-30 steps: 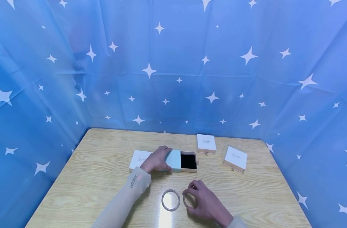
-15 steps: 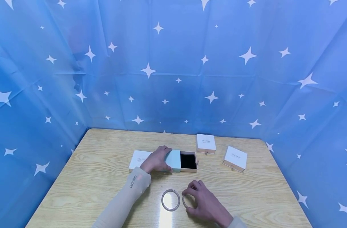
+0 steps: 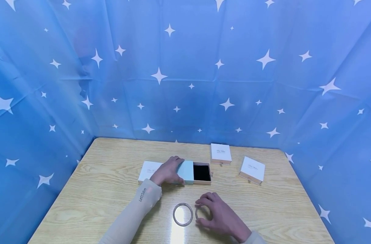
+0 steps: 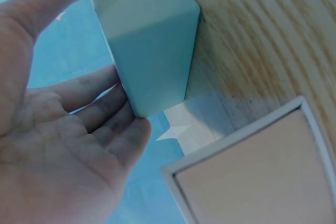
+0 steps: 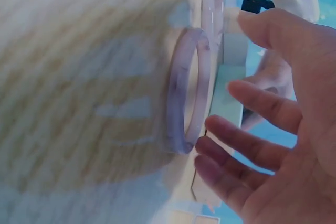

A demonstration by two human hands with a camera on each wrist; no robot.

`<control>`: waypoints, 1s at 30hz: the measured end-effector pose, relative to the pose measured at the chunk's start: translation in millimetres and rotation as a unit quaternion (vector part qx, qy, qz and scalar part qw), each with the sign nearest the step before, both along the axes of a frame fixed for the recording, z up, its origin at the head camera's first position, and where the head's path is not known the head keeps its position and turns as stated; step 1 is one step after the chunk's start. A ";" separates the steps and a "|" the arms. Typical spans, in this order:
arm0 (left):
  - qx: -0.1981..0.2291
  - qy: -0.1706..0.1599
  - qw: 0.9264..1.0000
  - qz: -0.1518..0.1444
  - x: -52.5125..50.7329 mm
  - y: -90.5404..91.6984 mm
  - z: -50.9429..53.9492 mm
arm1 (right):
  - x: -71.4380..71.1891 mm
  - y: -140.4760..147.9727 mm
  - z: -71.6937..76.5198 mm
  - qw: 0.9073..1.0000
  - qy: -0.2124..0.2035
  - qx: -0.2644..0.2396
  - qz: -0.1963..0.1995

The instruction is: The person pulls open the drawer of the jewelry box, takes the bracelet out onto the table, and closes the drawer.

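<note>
In the head view my left hand [image 3: 169,172] holds a light teal drawer box [image 3: 187,172], its tray [image 3: 201,182] slid out to the right with a black lining [image 3: 201,172]. The left wrist view shows my thumb and fingers on opposite sides of the teal box [image 4: 152,61]. My right hand [image 3: 220,215] is over a pale translucent bangle [image 5: 178,95] lying on the table, partly hidden by the hand in the head view. Its fingers [image 5: 257,148] are spread and loosely bent beside the bangle, gripping nothing. A second bangle [image 3: 183,214] lies just left of it.
A white box [image 3: 149,170] sits left of the teal one, partly behind my left hand. Two more white boxes, one at the back [image 3: 221,153] and one at the right [image 3: 252,169], stand on the wooden table [image 3: 97,183]. A blue star-patterned curtain [image 3: 185,95] surrounds the table.
My right thumb and fingers have spread apart and let go of the right bangle, which stays on the table. The left hand keeps its hold on the teal box.
</note>
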State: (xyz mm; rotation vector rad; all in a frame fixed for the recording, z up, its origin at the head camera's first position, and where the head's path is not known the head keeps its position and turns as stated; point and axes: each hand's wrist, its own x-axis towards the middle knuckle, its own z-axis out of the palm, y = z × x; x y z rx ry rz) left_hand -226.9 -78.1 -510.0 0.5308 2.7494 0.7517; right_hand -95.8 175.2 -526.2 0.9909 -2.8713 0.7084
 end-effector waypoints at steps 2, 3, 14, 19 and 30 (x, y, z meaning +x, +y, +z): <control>-0.002 0.001 1.000 0.000 -0.7 -0.1 -0.8 | -1.4 0.6 1.1 1.000 0.002 -0.002 -0.006; -0.002 0.001 1.000 0.001 -0.7 -0.1 -0.9 | -2.3 0.8 1.6 1.000 0.004 -0.001 -0.010; 0.003 0.000 1.000 0.002 -0.6 -0.5 -1.0 | -20.2 2.3 12.6 0.998 -0.009 -0.034 -0.059; 0.004 0.000 1.000 0.004 -0.4 -0.5 -1.1 | -30.0 2.4 23.0 0.993 -0.054 -0.071 -0.082; 0.007 -0.001 1.000 0.004 -0.7 0.2 -0.9 | -58.8 4.7 43.2 0.960 -0.177 -0.167 -0.139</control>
